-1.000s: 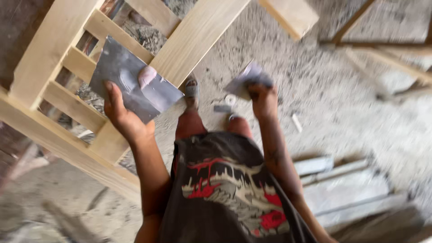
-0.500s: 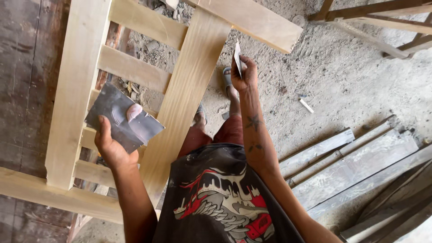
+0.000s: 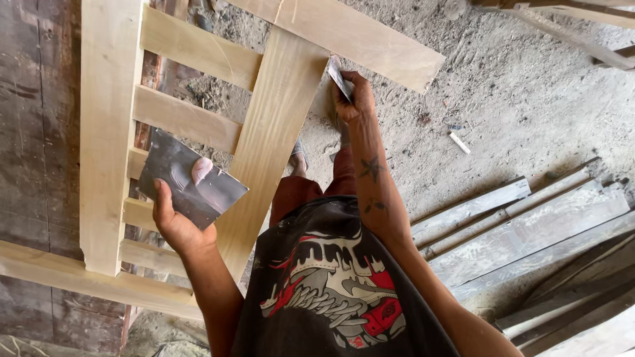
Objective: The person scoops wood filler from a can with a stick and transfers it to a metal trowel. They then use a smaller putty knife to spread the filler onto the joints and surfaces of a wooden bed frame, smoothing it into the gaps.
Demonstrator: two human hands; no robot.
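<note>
Against frame (image 3: 264,152), scraper (image 3: 340,78) in right hand (image 3: 354,99)

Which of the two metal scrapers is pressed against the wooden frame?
The small scraper in the right hand, pressed against the edge of the wide upright board. The larger flat plate in the left hand carries pinkish filler.

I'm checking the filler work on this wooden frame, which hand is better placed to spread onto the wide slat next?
Probably the right hand: its small scraper already sits against the wide slat. The left hand only carries the flat metal plate.
</note>
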